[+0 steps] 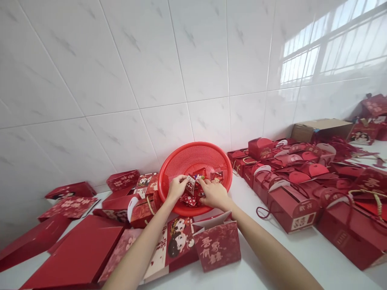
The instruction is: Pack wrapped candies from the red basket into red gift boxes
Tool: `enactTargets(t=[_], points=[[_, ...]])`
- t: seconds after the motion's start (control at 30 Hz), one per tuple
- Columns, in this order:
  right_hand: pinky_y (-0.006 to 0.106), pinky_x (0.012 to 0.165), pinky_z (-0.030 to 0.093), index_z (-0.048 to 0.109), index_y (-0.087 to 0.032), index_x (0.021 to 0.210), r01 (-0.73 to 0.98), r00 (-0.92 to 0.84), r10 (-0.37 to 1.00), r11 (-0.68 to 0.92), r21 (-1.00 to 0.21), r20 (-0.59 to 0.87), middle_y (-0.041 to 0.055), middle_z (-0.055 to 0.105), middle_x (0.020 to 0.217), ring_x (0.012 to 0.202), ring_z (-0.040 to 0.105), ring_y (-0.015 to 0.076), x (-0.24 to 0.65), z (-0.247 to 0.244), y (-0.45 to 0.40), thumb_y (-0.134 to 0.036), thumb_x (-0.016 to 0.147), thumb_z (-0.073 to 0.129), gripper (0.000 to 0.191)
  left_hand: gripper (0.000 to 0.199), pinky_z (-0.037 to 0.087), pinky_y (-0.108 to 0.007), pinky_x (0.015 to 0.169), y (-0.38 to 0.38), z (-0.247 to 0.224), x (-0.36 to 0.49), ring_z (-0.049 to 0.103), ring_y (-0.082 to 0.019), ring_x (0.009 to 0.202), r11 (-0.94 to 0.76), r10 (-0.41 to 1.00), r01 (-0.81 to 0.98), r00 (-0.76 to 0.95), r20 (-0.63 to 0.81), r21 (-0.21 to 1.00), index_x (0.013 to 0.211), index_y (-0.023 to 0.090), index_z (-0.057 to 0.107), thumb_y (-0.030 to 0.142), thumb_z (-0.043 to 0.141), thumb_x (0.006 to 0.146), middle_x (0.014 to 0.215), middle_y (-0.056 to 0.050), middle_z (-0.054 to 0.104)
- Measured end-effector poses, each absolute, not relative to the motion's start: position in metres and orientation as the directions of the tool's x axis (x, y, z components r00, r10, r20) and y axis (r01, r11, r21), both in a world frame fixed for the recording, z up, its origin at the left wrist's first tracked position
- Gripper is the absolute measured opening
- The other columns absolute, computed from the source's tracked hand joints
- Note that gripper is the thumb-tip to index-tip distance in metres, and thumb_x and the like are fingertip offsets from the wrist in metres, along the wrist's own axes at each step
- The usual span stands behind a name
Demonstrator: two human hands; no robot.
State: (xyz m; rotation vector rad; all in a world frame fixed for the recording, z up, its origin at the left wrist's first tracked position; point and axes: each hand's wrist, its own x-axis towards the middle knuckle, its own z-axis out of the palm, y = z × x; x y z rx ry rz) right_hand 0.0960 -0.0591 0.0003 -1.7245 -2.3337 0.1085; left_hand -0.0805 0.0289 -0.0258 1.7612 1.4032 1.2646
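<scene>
A red plastic basket (175, 159) leans against the tiled wall, with small red wrapped packets (189, 200) inside. Over its left part, my left hand (177, 187) pinches a small white and red patterned packet (190, 184) between thumb and fingers. Just to the right, my right hand (214, 194) is inside the basket among the packets, its fingers bent; whatever they grip is too small to make out. An open dark red paper bag (217, 245) with gold characters stands below the basket, between my forearms.
Rows of red gift boxes (290, 205) with cord handles fill the right side. Behind them is an open cardboard box (323, 127). Flat and folded red boxes (81, 249) cover the left, and a box printed with cartoon figures (178, 241) lies under my forearms.
</scene>
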Motion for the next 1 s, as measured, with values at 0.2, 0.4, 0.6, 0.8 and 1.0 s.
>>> enactTargets(t=[0.2,0.4,0.6,0.8,1.0], points=[[0.045,0.101,0.044,0.051,-0.012,0.139,0.939,-0.262,0.953,0.288,-0.19,0.15,0.0226,0.064,0.129,0.12,0.06,0.036,0.094,-0.002,-0.057,-0.036,0.084,0.065,0.061,0.025,0.05,-0.034,0.081,0.03,-0.024,-0.082,0.069,-0.024,0.082,-0.328,0.931,0.419,-0.008,0.365,0.847,0.077,0.019,0.071,0.041,0.062,0.069,0.083,-0.006,0.077],[0.045,0.1,0.043,0.053,-0.009,0.137,0.936,-0.261,0.952,0.29,-0.197,0.162,0.0249,0.065,0.126,0.12,0.06,0.0353,0.093,-0.001,-0.058,-0.034,0.087,0.062,0.058,0.031,0.049,-0.036,0.086,0.032,-0.025,-0.086,0.067,-0.026,0.089,-0.35,0.918,0.395,-0.037,0.395,0.849,0.078,0.019,0.068,0.049,0.063,0.07,0.088,-0.008,0.075],[0.045,0.1,0.043,0.049,-0.01,0.14,0.92,-0.27,0.945,0.311,-0.24,0.186,0.0229,0.065,0.128,0.12,0.061,0.0341,0.095,0.0,-0.058,-0.038,0.088,0.061,0.06,0.048,0.051,-0.035,0.08,0.03,-0.025,-0.079,0.067,-0.024,0.082,-0.391,0.916,0.341,0.053,0.398,0.855,0.077,0.018,0.064,0.066,0.064,0.067,0.082,-0.007,0.072],[0.043,0.096,0.045,0.052,-0.01,0.136,0.901,-0.267,0.948,0.309,-0.303,0.174,0.0214,0.067,0.126,0.121,0.061,0.0348,0.098,0.004,-0.058,-0.043,0.091,0.059,0.056,0.048,0.052,-0.034,0.078,0.024,-0.024,-0.074,0.067,-0.022,0.081,-0.426,0.905,0.304,0.152,0.398,0.852,0.079,0.018,0.062,0.065,0.067,0.07,0.081,-0.005,0.071],[0.037,0.083,0.047,0.057,-0.016,0.129,0.885,-0.223,0.963,0.266,-0.381,0.153,0.0159,0.071,0.119,0.11,0.067,0.0331,0.1,0.003,-0.053,-0.054,0.098,0.045,0.051,0.042,0.052,-0.033,0.08,0.021,-0.026,-0.073,0.066,-0.021,0.08,-0.452,0.886,0.25,0.233,0.4,0.856,0.082,0.018,0.064,0.058,0.071,0.071,0.083,-0.004,0.071]])
